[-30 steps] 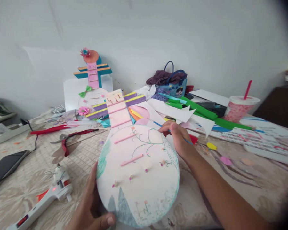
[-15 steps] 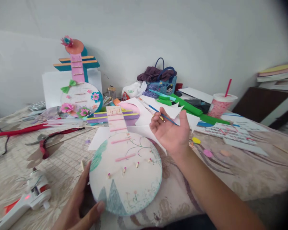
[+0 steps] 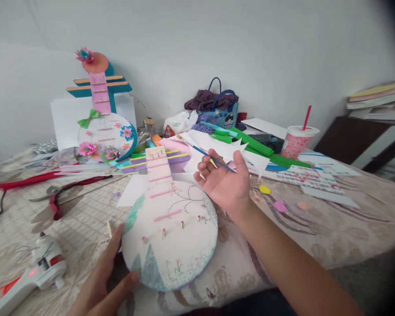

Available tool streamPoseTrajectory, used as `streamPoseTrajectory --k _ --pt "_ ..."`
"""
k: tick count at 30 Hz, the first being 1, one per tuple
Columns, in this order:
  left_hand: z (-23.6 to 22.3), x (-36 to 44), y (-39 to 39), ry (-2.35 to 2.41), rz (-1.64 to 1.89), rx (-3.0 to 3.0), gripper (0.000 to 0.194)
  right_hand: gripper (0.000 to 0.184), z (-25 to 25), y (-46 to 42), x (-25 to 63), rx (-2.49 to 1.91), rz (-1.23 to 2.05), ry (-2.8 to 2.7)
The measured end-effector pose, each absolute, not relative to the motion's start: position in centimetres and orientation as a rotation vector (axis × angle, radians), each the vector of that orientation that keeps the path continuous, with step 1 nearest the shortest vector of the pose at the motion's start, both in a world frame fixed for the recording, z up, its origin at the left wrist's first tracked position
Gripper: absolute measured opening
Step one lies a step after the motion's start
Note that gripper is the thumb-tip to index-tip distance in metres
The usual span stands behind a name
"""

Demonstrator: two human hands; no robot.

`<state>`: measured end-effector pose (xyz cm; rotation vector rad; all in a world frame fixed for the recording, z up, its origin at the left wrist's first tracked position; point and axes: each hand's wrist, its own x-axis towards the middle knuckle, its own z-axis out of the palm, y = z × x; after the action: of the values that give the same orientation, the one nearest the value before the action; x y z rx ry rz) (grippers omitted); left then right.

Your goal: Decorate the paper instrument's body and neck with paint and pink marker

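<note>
My left hand (image 3: 113, 272) grips the lower left rim of a round, lute-shaped craft model (image 3: 174, 259), thumb on its face and fingers at its side. The white disc carries coloured drawings, pink strips and several small pink-tipped pegs. Its pale neck (image 3: 159, 166) points away from me, crossed by purple-and-yellow bars (image 3: 141, 165). Over the disc's upper right, my right hand (image 3: 227, 182) is turned palm up with the fingers curled. A blue-handled paintbrush (image 3: 200, 150) lies between its thumb and fingers, brush end toward the back left.
A glue gun (image 3: 36, 274) with a red light lies at the front left, pliers (image 3: 57, 197) behind it. A finished-looking flowered lute model (image 3: 107, 127) leans at the wall. Paper scraps (image 3: 217, 147), a bag (image 3: 227, 115) and a straw cup (image 3: 298, 142) fill the back.
The view has shifted slightly, so most things appear a little further left. My right hand has moved slightly left with the paintbrush; my left hand keeps hold of the model.
</note>
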<state>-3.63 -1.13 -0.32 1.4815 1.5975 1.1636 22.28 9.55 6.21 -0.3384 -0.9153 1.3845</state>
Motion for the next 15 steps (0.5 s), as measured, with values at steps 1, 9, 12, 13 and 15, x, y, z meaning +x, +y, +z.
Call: streamPoseTrajectory --k 1,9,12,13,15 --pt "-0.3 -3.5 -1.2 1.591 1.166 1.49 0.075 0.051 6.3 9.5 22.3 -0.343 1.391 -0.923" --pt "-0.6 -2.9 -0.4 1.744 1.267 1.675 0.063 0.093 7.9 7.9 22.3 -0.105 1.551 -1.12" --pt "-0.7 -3.0 -0.5 1.918 1.434 1.897 0.049 0.102 8.0 7.3 22.1 -0.119 1.592 -1.246" --pt "-0.5 -2.7 -0.8 1.948 1.511 1.977 0.042 0.104 8.0 7.2 22.0 -0.134 1.602 -1.276" --pt "0.5 -1.4 -1.5 1.891 1.665 2.108 0.026 0.106 7.7 7.1 21.8 -0.127 1.622 -1.315"
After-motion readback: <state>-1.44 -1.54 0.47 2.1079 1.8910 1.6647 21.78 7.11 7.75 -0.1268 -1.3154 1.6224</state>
